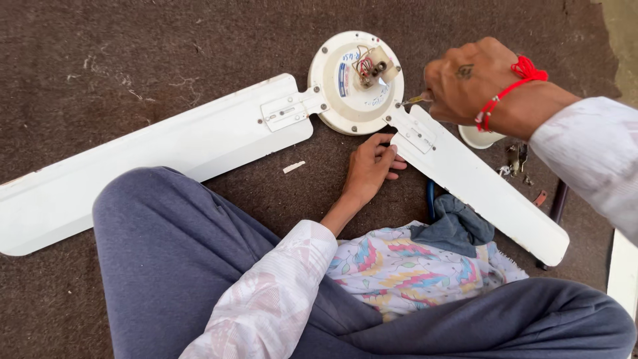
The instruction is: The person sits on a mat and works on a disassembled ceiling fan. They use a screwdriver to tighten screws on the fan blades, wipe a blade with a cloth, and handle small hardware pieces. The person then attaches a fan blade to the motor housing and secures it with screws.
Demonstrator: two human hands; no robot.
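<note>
Fingers (446, 92) of right hand (468, 80) curled tight round a tool handle, thin metal shaft (413, 100) poking out leftward to the fan hub's rim. Fingers (391, 159) of left hand (369, 169) loosely bent, holding nothing, pressed on the carpet just below the hub, fingertips against the right blade's inner end.

Brown carpet (133, 53) underneath everything. Grey trousered legs (173, 252) folded across the lower view, left knee raised and covering part of the long blade's lower edge. Left blade (153, 153), white, stretching from the hub down to the left edge, bolted on through a bracket (286, 112). Right blade (485, 193), white, running down and right from the hub, its own bracket (420, 136) directly under the right hand. Patterned cloth (405, 266) in the lap, a grey rag (455, 226) on top, touching the right blade's lower edge. Hub (349, 86), round, white, lying flat between the blades, a wired terminal block (372, 66) on its top. White cup (478, 138) half hidden behind the right wrist. Red thread (512, 86) round that wrist. Small metal bits (518, 163) beside the cup, well right of the blade. White scrap (293, 167) on the carpet between left blade and left hand.
</note>
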